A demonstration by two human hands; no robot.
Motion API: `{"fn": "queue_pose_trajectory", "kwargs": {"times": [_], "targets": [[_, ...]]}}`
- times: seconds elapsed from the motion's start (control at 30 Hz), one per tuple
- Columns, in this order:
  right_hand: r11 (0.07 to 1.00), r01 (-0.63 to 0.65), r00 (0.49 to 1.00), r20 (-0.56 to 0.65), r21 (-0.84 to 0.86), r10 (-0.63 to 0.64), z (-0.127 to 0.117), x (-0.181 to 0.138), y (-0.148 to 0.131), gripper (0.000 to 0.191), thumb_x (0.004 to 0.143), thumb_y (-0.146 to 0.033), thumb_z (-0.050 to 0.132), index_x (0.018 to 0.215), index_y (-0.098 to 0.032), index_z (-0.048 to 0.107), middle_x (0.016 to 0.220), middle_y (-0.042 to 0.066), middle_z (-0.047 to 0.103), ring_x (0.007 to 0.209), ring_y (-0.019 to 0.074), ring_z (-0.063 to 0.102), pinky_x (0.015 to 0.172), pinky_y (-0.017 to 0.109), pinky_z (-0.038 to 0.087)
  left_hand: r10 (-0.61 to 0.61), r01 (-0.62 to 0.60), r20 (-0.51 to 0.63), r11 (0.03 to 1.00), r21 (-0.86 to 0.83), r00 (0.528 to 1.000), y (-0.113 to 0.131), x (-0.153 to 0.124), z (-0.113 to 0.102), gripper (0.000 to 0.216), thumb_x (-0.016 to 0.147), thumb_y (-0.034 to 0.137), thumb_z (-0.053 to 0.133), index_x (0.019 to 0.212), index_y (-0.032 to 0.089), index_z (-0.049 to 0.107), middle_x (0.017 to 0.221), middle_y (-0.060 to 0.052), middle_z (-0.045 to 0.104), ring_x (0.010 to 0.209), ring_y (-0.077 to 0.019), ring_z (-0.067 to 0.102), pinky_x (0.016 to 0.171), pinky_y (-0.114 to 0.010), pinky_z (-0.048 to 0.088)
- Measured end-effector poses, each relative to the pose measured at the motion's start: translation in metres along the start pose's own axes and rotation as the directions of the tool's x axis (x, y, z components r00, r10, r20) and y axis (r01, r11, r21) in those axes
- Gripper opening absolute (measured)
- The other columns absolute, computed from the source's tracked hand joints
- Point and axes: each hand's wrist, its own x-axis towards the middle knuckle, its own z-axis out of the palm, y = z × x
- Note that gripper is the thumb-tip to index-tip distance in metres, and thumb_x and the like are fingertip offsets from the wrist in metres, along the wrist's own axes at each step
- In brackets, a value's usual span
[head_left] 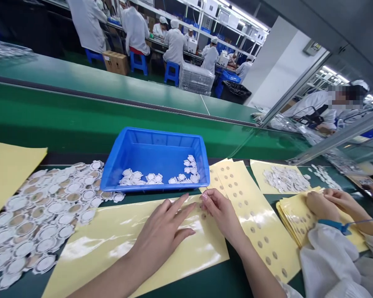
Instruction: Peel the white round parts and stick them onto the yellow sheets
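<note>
A glossy yellow sheet (pixel 112 244) lies on the green table in front of me. My left hand (pixel 161 231) rests over it, fingers stretched out and apart, holding nothing. At the sheet's far right end my right hand (pixel 219 213) has thumb and fingertips pinched together; what they grip, if anything, is too small to make out. A few small round grey dots (pixel 204 216) show on the sheet just below those fingertips. Beyond my hands stands a blue plastic bin (pixel 161 136) with several white round tabbed pieces (pixel 136 177) along its near side.
A heap of white ring-shaped pieces (pixel 46 211) covers the left. Dotted yellow sheets (pixel 251 211) lie right of my sheet. A co-worker's hands (pixel 332 205) hold stacked yellow sheets (pixel 294 215). Another yellow sheet (pixel 6 174) sits at far left. A green ledge (pixel 81 111) runs behind.
</note>
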Motion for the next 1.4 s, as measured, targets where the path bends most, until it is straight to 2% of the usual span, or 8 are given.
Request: {"fn": "queue_pose_trajectory", "kwargs": {"times": [0.13, 0.23, 0.33, 0.43, 0.57, 0.83, 1.07, 1.4], "targets": [[0.990, -0.011, 0.999, -0.031, -0.144, 0.006, -0.011, 0.001, -0.005, 0.025, 0.086, -0.045, 0.062, 0.087, -0.020, 0.059, 0.072, -0.001, 0.056, 0.065, 0.0146, 0.050, 0.058, 0.025, 0.040, -0.016, 0.010, 0.158, 0.999, 0.040, 0.987, -0.009, 0.002, 0.000, 0.051, 0.087, 0.045, 0.065, 0.135, 0.029, 0.055, 0.146, -0.003, 0.046, 0.099, -0.0271, 0.062, 0.086, -0.042, 0.053], [0.935, 0.028, 0.993, 0.115, -0.353, 0.013, -0.016, 0.000, -0.007, 0.018, 0.079, -0.027, 0.074, 0.092, -0.022, 0.062, 0.088, 0.000, 0.059, 0.080, 0.0171, 0.054, 0.069, 0.027, 0.044, -0.033, 0.030, 0.272, 0.999, 0.016, 0.962, -0.010, -0.002, -0.008, 0.051, 0.080, 0.031, 0.074, 0.130, 0.029, 0.060, 0.144, -0.002, 0.048, 0.110, -0.0288, 0.062, 0.093, -0.040, 0.052], [0.859, 0.138, 0.968, 0.252, -0.493, -0.011, -0.016, -0.003, -0.009, 0.028, 0.077, -0.016, 0.077, 0.098, -0.025, 0.062, 0.105, 0.001, 0.059, 0.101, 0.0199, 0.054, 0.082, 0.029, 0.046, -0.089, 0.084, 0.364, 0.996, 0.030, 0.927, -0.006, -0.004, -0.012, 0.043, 0.081, 0.019, 0.070, 0.123, 0.024, 0.065, 0.140, -0.006, 0.054, 0.109, -0.0263, 0.064, 0.090, -0.034, 0.053], [0.829, 0.166, 0.962, 0.271, -0.535, -0.018, -0.011, -0.005, -0.012, 0.027, 0.079, -0.014, 0.076, 0.099, -0.024, 0.061, 0.105, 0.001, 0.060, 0.103, 0.0200, 0.054, 0.085, 0.030, 0.047, -0.153, 0.147, 0.245, 0.988, 0.042, 0.957, -0.001, -0.002, -0.008, 0.040, 0.089, 0.029, 0.064, 0.129, 0.027, 0.061, 0.133, -0.008, 0.059, 0.104, -0.0270, 0.065, 0.084, -0.037, 0.055], [0.824, 0.155, 0.970, 0.242, -0.545, -0.023, -0.005, -0.006, -0.015, 0.023, 0.079, -0.008, 0.074, 0.095, -0.022, 0.064, 0.100, 0.002, 0.061, 0.103, 0.0203, 0.055, 0.087, 0.031, 0.048, -0.136, 0.132, 0.134, 0.991, 0.034, 0.982, 0.001, 0.001, -0.001, 0.043, 0.088, 0.039, 0.065, 0.130, 0.033, 0.059, 0.120, -0.007, 0.063, 0.096, -0.0281, 0.065, 0.074, -0.039, 0.057], [0.753, 0.284, 0.954, 0.256, -0.593, -0.158, -0.001, -0.006, -0.009, 0.017, 0.078, -0.009, 0.076, 0.090, -0.020, 0.070, 0.093, 0.004, 0.065, 0.094, 0.0220, 0.060, 0.079, 0.034, 0.048, -0.229, 0.242, 0.111, 0.962, -0.123, 0.967, 0.000, 0.002, 0.000, 0.028, 0.087, 0.026, 0.063, 0.113, 0.037, 0.071, 0.095, -0.003, 0.063, 0.087, -0.0255, 0.062, 0.068, -0.033, 0.050], [0.670, 0.422, 0.906, 0.260, -0.611, -0.334, 0.007, -0.006, -0.004, 0.016, 0.074, -0.013, 0.081, 0.082, -0.020, 0.068, 0.085, 0.002, 0.067, 0.084, 0.0197, 0.060, 0.073, 0.033, 0.041, -0.295, 0.331, 0.184, 0.919, -0.213, 0.938, -0.002, 0.006, 0.001, 0.023, 0.087, 0.031, 0.065, 0.107, 0.041, 0.072, 0.088, -0.001, 0.055, 0.080, -0.0218, 0.061, 0.063, -0.029, 0.043], [0.667, 0.385, 0.923, 0.250, -0.638, -0.294, 0.009, -0.006, -0.005, 0.017, 0.076, -0.011, 0.079, 0.083, -0.020, 0.066, 0.088, 0.001, 0.067, 0.087, 0.0191, 0.060, 0.075, 0.032, 0.037, -0.308, 0.350, 0.200, 0.908, -0.232, 0.930, -0.002, 0.003, 0.000, 0.026, 0.085, 0.032, 0.069, 0.110, 0.038, 0.072, 0.094, -0.003, 0.057, 0.087, -0.0231, 0.062, 0.071, -0.032, 0.048]]}}
